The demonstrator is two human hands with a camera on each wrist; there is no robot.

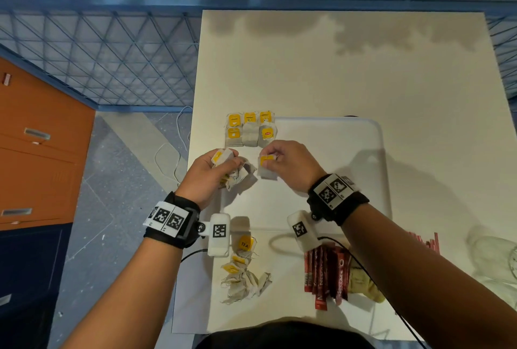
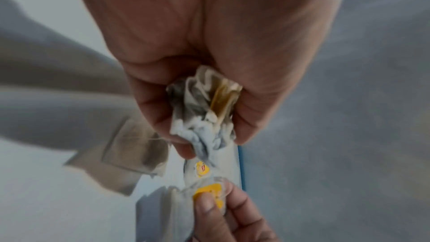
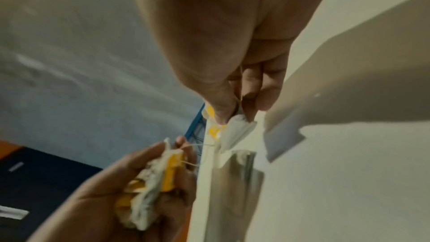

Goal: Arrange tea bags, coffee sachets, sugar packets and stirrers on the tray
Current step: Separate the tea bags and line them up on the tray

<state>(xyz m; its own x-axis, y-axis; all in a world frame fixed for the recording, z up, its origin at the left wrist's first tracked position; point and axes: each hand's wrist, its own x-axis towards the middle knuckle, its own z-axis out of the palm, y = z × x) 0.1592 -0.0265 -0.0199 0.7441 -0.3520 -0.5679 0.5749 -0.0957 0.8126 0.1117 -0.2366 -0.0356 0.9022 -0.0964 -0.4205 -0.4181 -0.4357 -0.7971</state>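
A white tray [image 1: 349, 136] lies on the cream table. Several tea bags with yellow tags [image 1: 249, 129] sit in neat rows at its far left corner. My left hand [image 1: 212, 169] grips a crumpled bunch of tea bags [image 1: 236, 172] above the tray's left edge; the left wrist view shows the bunch of tea bags [image 2: 204, 109] squeezed in the fist. My right hand [image 1: 279, 161] pinches a single tea bag [image 1: 265, 166] by its yellow tag, just right of the bunch. A thin string runs between the two hands in the right wrist view.
A loose heap of tea bags [image 1: 243, 276] lies near the table's front. Red coffee sachets [image 1: 327, 276] and yellowish packets [image 1: 363, 284] lie to its right, red stirrers [image 1: 425, 242] beyond my right arm. The table's left edge drops to the floor, by an orange cabinet [image 1: 36, 147].
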